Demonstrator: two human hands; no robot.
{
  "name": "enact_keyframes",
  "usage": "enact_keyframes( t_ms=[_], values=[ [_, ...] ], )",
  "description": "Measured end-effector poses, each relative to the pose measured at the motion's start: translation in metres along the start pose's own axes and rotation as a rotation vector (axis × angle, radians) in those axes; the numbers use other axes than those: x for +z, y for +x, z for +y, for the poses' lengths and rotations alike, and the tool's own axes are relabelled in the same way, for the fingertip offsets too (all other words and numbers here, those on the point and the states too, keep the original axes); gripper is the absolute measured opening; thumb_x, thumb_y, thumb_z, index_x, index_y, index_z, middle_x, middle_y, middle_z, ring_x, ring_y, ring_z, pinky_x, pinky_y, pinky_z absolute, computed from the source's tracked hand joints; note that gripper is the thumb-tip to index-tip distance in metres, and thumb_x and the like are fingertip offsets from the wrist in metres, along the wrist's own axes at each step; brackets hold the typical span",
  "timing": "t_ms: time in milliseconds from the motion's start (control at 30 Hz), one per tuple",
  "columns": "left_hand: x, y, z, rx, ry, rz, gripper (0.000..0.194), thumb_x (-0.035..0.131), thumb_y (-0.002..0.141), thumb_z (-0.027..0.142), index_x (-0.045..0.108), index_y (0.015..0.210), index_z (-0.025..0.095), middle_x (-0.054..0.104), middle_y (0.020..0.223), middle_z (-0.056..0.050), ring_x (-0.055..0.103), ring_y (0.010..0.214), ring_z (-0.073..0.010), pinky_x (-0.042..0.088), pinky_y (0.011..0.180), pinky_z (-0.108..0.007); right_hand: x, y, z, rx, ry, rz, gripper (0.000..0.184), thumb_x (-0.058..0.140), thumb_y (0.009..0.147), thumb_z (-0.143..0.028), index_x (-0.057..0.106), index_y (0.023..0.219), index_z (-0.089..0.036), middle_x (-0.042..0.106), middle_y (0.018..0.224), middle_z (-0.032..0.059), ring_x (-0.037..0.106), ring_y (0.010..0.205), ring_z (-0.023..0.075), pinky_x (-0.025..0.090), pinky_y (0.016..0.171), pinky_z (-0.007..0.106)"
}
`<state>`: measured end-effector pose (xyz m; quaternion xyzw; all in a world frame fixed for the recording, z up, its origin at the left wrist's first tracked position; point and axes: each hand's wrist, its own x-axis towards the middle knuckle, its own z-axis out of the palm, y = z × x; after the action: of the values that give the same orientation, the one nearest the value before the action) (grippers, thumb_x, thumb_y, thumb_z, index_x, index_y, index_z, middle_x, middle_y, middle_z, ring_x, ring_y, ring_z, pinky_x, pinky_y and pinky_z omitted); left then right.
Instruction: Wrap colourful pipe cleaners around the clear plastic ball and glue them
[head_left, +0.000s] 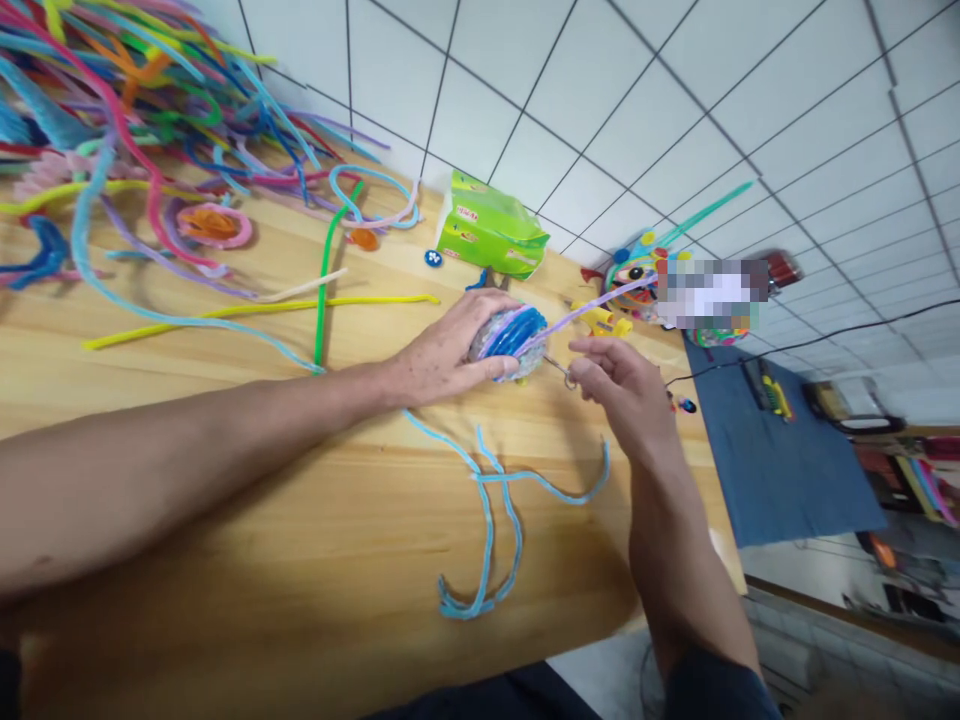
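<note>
My left hand [469, 345] is wrapped round a rounded bundle [514, 335] with blue and lilac fuzzy strands across a greyish body. From the bundle a lilac pipe cleaner [600, 298] sticks out towards the upper right. My right hand [619, 385] is closed beside it, thumb and fingers at a thin metal tool with a ring end [566, 375], whose other end reaches the bundle. What kind of tool it is cannot be made out. Light blue pipe cleaners [487, 520] lie bent on the table just below both hands.
A heap of coloured pipe cleaners [187, 110] fills the table's far left. A green packet [491, 228] stands against the tiled wall [510, 90]. Green [324, 280] and yellow pipe cleaners [247, 312] cross left of my hands. A blue mat [780, 450] lies at the right.
</note>
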<state>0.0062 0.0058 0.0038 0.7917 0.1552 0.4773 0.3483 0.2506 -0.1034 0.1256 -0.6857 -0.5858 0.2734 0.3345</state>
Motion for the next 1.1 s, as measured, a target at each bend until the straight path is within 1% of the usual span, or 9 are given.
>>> enact_keyframes(
  t_ms=[67, 133, 233, 400, 467, 567, 700, 867, 1100],
  values=[
    [0.000, 0.000, 0.001, -0.006, -0.012, 0.002, 0.067, 0.076, 0.105, 0.060, 0.060, 0.158, 0.022, 0.068, 0.158, -0.019, 0.062, 0.154, -0.0373, 0.052, 0.133, -0.061, 0.022, 0.013, -0.006, -0.076, 0.159, 0.028, 0.049, 0.093, 0.084, -0.063, 0.077, 0.112, -0.026, 0.070, 0.084, -0.0030, 0.061, 0.070, 0.0151, 0.052, 0.066, 0.030],
    [0.000, 0.000, 0.001, -0.013, -0.009, -0.008, 0.066, 0.076, 0.105, 0.058, 0.058, 0.159, 0.024, 0.067, 0.159, -0.018, 0.061, 0.156, -0.0379, 0.051, 0.133, -0.063, 0.039, 0.024, -0.008, -0.117, 0.241, 0.042, 0.050, 0.096, 0.080, -0.066, 0.074, 0.104, -0.027, 0.071, 0.089, -0.0015, 0.064, 0.077, 0.0165, 0.056, 0.071, 0.031],
    [-0.001, 0.000, 0.002, 0.003, 0.006, -0.023, 0.066, 0.073, 0.107, 0.059, 0.056, 0.160, 0.023, 0.066, 0.160, -0.019, 0.059, 0.158, -0.0376, 0.051, 0.134, -0.063, 0.052, 0.030, -0.008, -0.151, 0.299, 0.055, 0.047, 0.099, 0.077, -0.062, 0.071, 0.089, -0.027, 0.076, 0.097, 0.0012, 0.067, 0.083, 0.0184, 0.060, 0.076, 0.033],
    [-0.001, 0.000, 0.002, 0.004, 0.020, -0.028, 0.067, 0.072, 0.108, 0.059, 0.055, 0.161, 0.023, 0.066, 0.160, -0.019, 0.059, 0.158, -0.0380, 0.050, 0.134, -0.063, 0.057, 0.027, -0.001, -0.134, 0.299, 0.097, 0.036, 0.091, 0.082, -0.055, 0.069, 0.086, -0.027, 0.075, 0.090, 0.0013, 0.069, 0.083, 0.0202, 0.061, 0.077, 0.036],
    [-0.001, 0.000, 0.002, 0.007, 0.024, -0.030, 0.066, 0.073, 0.108, 0.058, 0.055, 0.161, 0.023, 0.065, 0.160, -0.019, 0.059, 0.157, -0.0381, 0.050, 0.134, -0.063, 0.058, 0.027, 0.001, -0.121, 0.288, 0.102, 0.035, 0.089, 0.082, -0.054, 0.068, 0.086, -0.027, 0.073, 0.086, 0.0008, 0.068, 0.080, 0.0198, 0.060, 0.075, 0.035],
    [-0.002, 0.000, 0.002, 0.017, 0.036, -0.026, 0.066, 0.073, 0.108, 0.058, 0.055, 0.161, 0.024, 0.066, 0.160, -0.018, 0.060, 0.156, -0.0366, 0.052, 0.133, -0.061, 0.060, 0.027, 0.001, -0.105, 0.284, 0.092, 0.033, 0.088, 0.083, -0.053, 0.068, 0.087, -0.027, 0.070, 0.082, -0.0003, 0.067, 0.077, 0.0190, 0.059, 0.073, 0.035],
    [-0.002, 0.000, 0.002, 0.038, 0.033, -0.024, 0.067, 0.074, 0.108, 0.056, 0.054, 0.162, 0.023, 0.066, 0.160, -0.019, 0.061, 0.155, -0.0363, 0.052, 0.133, -0.060, 0.061, 0.027, -0.001, -0.097, 0.308, 0.100, 0.032, 0.088, 0.081, -0.051, 0.068, 0.086, -0.027, 0.071, 0.080, -0.0007, 0.066, 0.076, 0.0188, 0.059, 0.073, 0.035],
    [-0.002, 0.000, 0.003, -0.005, 0.009, -0.030, 0.067, 0.076, 0.106, 0.056, 0.056, 0.162, 0.024, 0.065, 0.161, -0.018, 0.059, 0.157, -0.0385, 0.050, 0.135, -0.063, 0.063, 0.028, 0.000, -0.085, 0.286, 0.106, 0.035, 0.090, 0.081, -0.055, 0.069, 0.086, -0.028, 0.074, 0.082, -0.0002, 0.067, 0.077, 0.0200, 0.060, 0.073, 0.036],
    [-0.001, 0.000, 0.004, -0.017, -0.015, -0.020, 0.066, 0.076, 0.105, 0.060, 0.060, 0.158, 0.025, 0.066, 0.159, -0.016, 0.060, 0.157, -0.0379, 0.049, 0.135, -0.063, 0.066, 0.029, 0.003, -0.113, 0.225, 0.107, 0.039, 0.088, 0.084, -0.061, 0.065, 0.086, -0.029, 0.070, 0.080, 0.0002, 0.062, 0.074, 0.0203, 0.056, 0.069, 0.036]
  ],
)
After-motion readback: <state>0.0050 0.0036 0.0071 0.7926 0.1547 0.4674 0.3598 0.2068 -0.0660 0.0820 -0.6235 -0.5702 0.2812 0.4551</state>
